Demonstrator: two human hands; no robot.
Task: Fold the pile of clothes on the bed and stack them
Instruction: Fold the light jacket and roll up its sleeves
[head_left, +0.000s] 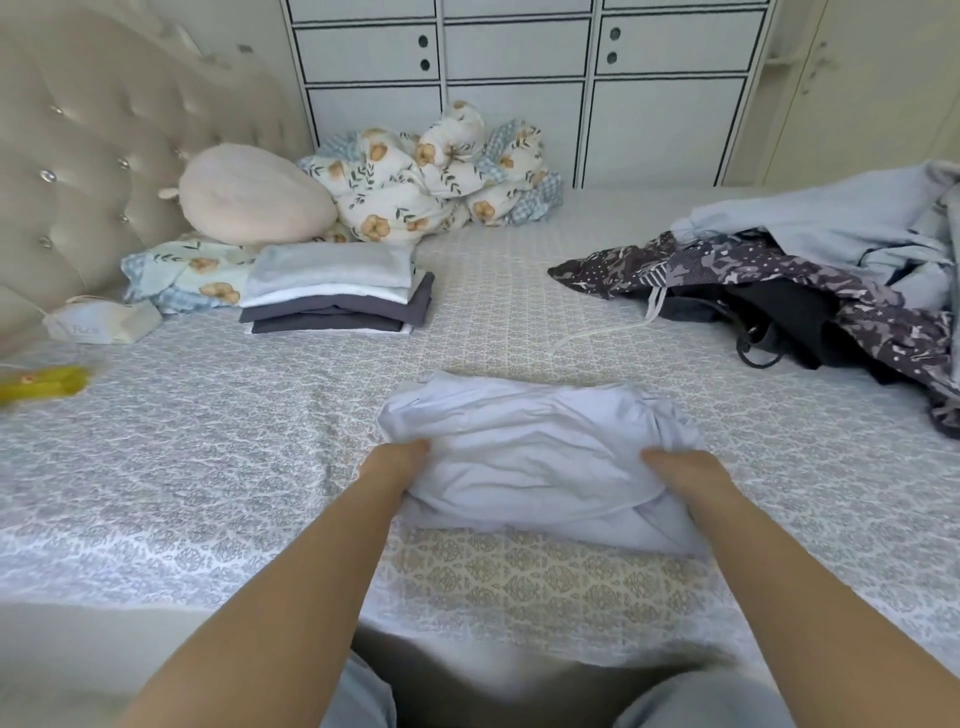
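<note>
I am looking into a home bedroom. A bed (208, 467) with a patterned grey cover fills my view, with a tufted, studded headboard (104, 130) at its left. A floral duvet (431, 171) lies bunched beside a round pink cushion (254, 195). White wardrobe doors (519, 78) line the far wall, and loose clothes (779, 275) lie heaped on the right.

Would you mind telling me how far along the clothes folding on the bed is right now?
Partly done. A stack of folded clothes already sits near the pillow. In hand: the left hand and right hand grip a white garment, bunched and only partly folded, on the bedspread. Left: the unfolded pile at the right, including a dark patterned piece and a light blue one.
</note>
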